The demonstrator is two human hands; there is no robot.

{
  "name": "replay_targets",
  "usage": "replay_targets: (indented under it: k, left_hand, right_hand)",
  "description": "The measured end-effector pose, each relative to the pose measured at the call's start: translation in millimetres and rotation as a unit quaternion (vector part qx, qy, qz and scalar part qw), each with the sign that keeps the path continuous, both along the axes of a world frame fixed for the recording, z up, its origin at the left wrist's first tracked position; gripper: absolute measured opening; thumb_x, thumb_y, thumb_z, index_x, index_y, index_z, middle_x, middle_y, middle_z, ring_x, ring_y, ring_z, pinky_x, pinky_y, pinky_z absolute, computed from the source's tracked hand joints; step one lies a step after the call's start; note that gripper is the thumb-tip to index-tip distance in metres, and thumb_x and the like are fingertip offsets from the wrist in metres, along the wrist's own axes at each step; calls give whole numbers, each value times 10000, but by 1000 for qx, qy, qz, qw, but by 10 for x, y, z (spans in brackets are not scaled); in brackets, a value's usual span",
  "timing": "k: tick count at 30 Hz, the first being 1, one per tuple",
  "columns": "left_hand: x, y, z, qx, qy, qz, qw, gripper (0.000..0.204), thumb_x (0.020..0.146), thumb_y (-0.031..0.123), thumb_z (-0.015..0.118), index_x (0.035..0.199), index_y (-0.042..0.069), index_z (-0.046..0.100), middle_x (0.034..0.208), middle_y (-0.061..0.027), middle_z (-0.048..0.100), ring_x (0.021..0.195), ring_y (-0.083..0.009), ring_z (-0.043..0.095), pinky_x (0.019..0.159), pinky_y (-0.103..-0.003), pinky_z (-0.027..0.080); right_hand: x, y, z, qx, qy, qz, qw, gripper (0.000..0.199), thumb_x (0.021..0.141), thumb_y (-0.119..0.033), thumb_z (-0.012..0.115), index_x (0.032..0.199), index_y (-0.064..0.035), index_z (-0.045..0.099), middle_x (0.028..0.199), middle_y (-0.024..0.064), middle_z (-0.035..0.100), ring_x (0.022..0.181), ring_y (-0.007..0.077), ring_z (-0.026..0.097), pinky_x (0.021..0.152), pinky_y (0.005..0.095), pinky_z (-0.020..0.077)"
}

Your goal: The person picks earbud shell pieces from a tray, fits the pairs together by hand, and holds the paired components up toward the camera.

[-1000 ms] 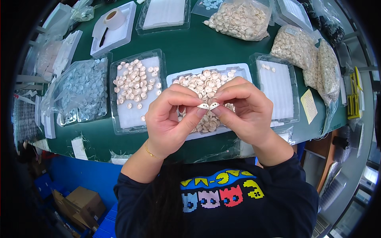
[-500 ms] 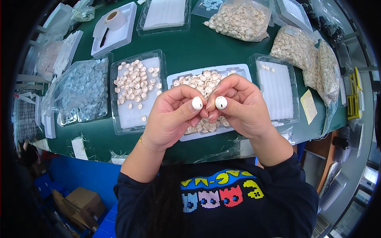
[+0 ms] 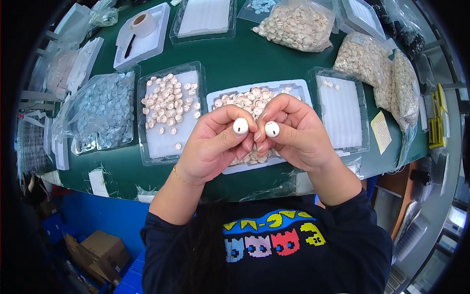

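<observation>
In the head view, the left hand pinches 1 small white round cap between thumb and fingertips, and the right hand pinches a 2nd white cap just beside it. Both are held above the middle tray of loose caps on the green table.

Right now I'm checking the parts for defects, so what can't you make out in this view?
- Head view: the backs of the two white caps, covered by the left hand and right hand.
- Middle tray: its near part, hidden behind both hands.
- Bagged pieces: too small and bent near the rim to tell flaws.
</observation>
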State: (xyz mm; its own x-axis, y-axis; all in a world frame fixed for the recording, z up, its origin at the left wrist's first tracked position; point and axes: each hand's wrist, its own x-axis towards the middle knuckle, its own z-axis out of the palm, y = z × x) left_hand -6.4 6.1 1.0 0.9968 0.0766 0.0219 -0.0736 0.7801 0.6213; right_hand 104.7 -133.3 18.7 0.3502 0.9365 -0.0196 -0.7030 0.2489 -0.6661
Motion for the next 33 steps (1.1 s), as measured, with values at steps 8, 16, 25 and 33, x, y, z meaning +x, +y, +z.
replay_targets:
  k: [8,16,25,33]
  left_hand:
    - [35,-16,15,-101,6,-50,994,158,921,154,482,956,17,554,814,-58,568,638,-94,509,541,-199,397]
    - [56,45,23,-64,52,-34,996,159,908,102,467,990,-2,554,831,-87,604,595,-117,547,572,-214,458]
    - [59,431,-28,28,104,72,992,259,776,-15,476,1006,-57,589,768,-78,595,609,-101,520,532,-194,389]
    - [103,493,-53,675,156,320,647,101,773,87,603,827,16,651,691,-62,607,620,-157,543,576,-279,423]
  right_hand:
    - [29,2,-41,12,29,20,999,130,869,-37,552,991,-11,516,877,136,636,750,151,629,679,268,539]
    - [63,17,-62,-13,-147,-130,980,103,838,-13,585,940,-5,577,878,135,648,740,122,603,660,229,485]
    - [251,78,-107,-128,-593,-235,759,141,735,29,593,842,-30,663,819,90,628,719,218,567,658,312,457]
    - [383,-20,-289,-243,-758,-7,606,79,725,-60,622,799,-51,648,794,83,586,813,271,536,739,363,434]
